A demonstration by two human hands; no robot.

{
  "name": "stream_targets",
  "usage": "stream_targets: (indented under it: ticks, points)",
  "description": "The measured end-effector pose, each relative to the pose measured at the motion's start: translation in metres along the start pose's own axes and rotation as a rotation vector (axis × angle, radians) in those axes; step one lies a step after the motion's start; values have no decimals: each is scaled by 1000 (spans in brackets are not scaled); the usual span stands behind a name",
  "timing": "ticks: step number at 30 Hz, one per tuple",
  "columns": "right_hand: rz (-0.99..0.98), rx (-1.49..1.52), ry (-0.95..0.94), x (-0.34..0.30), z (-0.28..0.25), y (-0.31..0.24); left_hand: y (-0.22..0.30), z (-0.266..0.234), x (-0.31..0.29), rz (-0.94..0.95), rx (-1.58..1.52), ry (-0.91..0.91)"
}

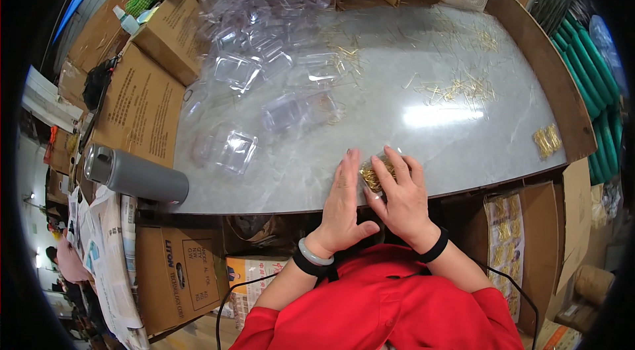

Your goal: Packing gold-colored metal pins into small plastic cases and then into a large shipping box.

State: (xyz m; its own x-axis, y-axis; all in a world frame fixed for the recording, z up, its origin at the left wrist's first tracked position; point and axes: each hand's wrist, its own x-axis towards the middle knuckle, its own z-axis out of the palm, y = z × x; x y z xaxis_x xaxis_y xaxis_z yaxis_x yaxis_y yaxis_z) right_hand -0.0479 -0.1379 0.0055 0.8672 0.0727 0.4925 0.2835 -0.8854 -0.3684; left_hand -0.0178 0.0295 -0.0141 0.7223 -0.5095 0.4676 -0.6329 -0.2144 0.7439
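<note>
Near the front edge of the table, a small clear plastic box (370,179) holds a bunch of gold-coloured thin metal pieces. My right hand (405,201) lies over this box from the right, its thumb at the near side and its fingertips at the far side, gripping it. My left hand (341,203) stands at the box's left side, fingers stretched out straight and thumb apart. Much of the box is hidden under the right fingers. To the left on the table lie empty clear plastic boxes (237,150), a few of them loose.
A heap of clear plastic boxes (254,32) fills the far left. Loose gold wire pieces (466,88) are scattered at the right, with a gold bundle (547,141) near the right edge. A grey bottle (142,175) stands at the left corner. Cardboard (539,52) borders the table (383,85).
</note>
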Motion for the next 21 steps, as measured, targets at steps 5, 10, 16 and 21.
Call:
stream_targets:
  ticks: [5, 10, 16, 21]
  points:
    - [24, -104, 123, -2, -34, 3, 4, -6, -2, -75, -57, 43]
    - [181, -242, -35, -14, -28, 37, 7, 0, 2, -49, 210, 6]
    - [249, -410, 6, -19, -36, 61, 16, 5, 11, -107, 334, -34]
    - [574, -654, 94, -31, -75, 138, 13, 5, 2, -91, 478, -25]
